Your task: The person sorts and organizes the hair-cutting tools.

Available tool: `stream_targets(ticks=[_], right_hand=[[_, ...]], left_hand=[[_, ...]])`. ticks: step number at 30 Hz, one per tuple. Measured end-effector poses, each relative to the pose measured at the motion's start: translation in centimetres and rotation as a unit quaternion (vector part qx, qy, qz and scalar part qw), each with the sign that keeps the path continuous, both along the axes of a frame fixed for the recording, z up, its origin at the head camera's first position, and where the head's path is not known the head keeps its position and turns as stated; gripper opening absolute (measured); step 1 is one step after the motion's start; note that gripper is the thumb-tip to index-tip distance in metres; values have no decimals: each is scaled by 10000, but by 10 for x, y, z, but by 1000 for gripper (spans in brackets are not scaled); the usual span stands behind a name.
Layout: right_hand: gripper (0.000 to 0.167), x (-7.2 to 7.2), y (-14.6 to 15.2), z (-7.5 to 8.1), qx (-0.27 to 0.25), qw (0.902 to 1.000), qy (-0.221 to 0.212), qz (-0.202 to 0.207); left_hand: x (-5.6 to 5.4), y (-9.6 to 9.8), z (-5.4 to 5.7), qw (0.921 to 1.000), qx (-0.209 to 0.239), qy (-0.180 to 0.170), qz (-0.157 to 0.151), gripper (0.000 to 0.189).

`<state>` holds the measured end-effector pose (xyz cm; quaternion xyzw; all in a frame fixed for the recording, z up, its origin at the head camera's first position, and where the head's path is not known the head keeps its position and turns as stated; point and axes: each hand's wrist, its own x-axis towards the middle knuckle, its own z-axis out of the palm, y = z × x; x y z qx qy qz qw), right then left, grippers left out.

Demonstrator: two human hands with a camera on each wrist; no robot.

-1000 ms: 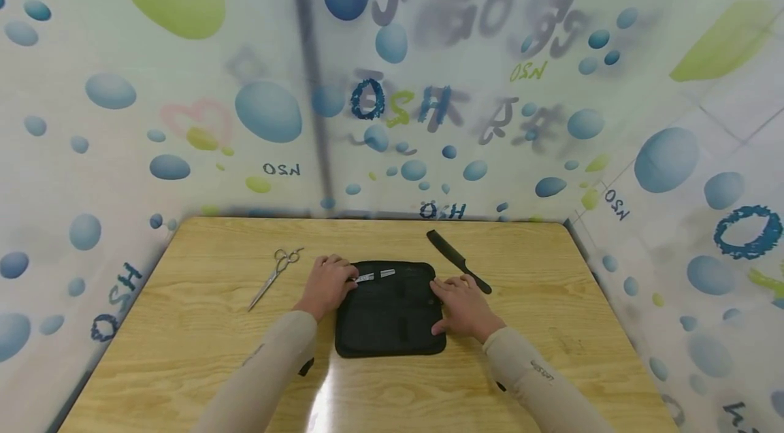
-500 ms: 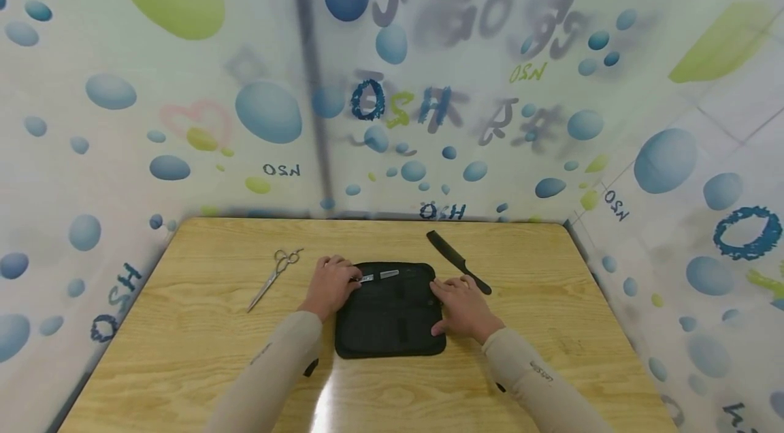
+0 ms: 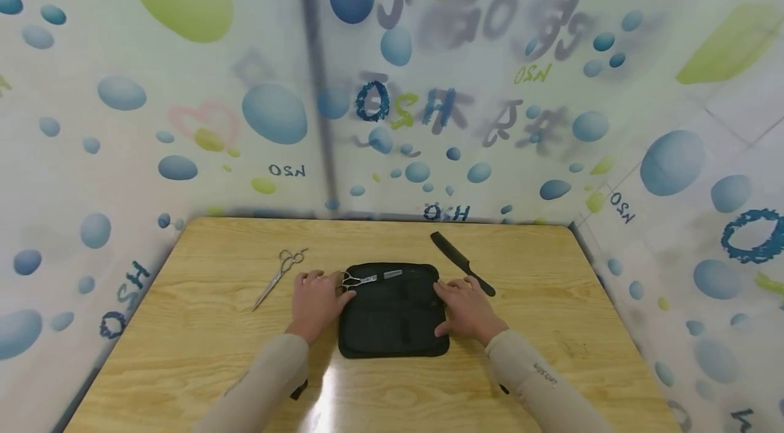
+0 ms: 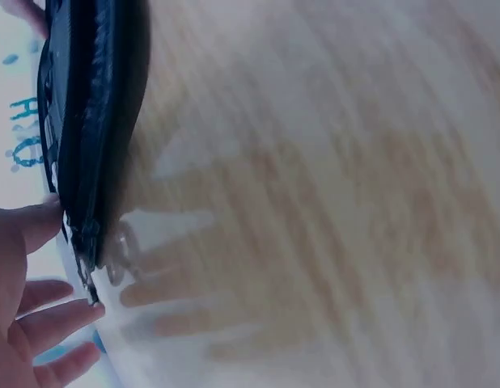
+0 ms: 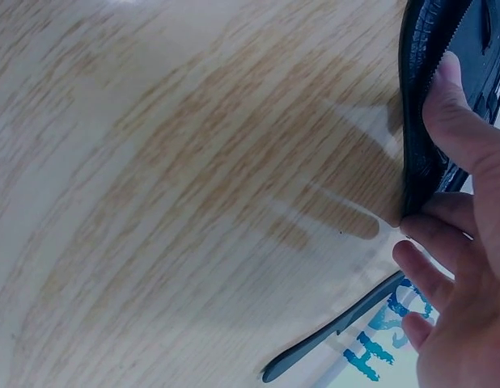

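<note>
A black zip case (image 3: pixel 373 331) lies unfolded on the wooden table. Silver thinning scissors (image 3: pixel 367 279) lie across its upper part, their blades passing under a dark loop and their handles at the case's left edge. My left hand (image 3: pixel 318 302) is beside those handles with its fingers spread; in the left wrist view its thumb (image 4: pixel 41 225) is at the case edge and a fingertip is right at the end of a scissor handle. My right hand (image 3: pixel 468 309) grips the case's right edge, thumb (image 5: pixel 448 105) over the zip side and fingers along the outer edge.
A second pair of silver scissors (image 3: pixel 278 278) lies on the table (image 3: pixel 202 324) left of the case. A black comb (image 3: pixel 459 261) lies behind my right hand. Patterned walls (image 3: pixel 392 147) border the table at the back and sides.
My left hand has drawn back leftward from the case, uncovering the thinning scissors' handles. These scissors have slid slightly to the right under the loop. My right hand stays on the case edge.
</note>
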<state>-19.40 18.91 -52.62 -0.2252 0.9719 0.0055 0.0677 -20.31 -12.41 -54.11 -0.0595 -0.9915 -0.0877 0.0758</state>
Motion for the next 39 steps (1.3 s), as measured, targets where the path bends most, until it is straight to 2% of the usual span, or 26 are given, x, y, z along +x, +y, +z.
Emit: stream_targets(ticks=[7,19,32,39], right_hand=[[94,0,0,-1,10,10000,-17,14],[95,-1,2,-4,-8,10000,-42,-3],[95,-2,4,-5,23,10000,-11,34],[95,-3,2,-7,44,9999,79,45]], left_hand=[[6,5,-3,9989,455,65,-67,38],[1,9,-8,9958,902,26,124,32],[-3,12,-10,9954,945,-109,94,33],[-3,12,-11,9965,830,41,-93,33]])
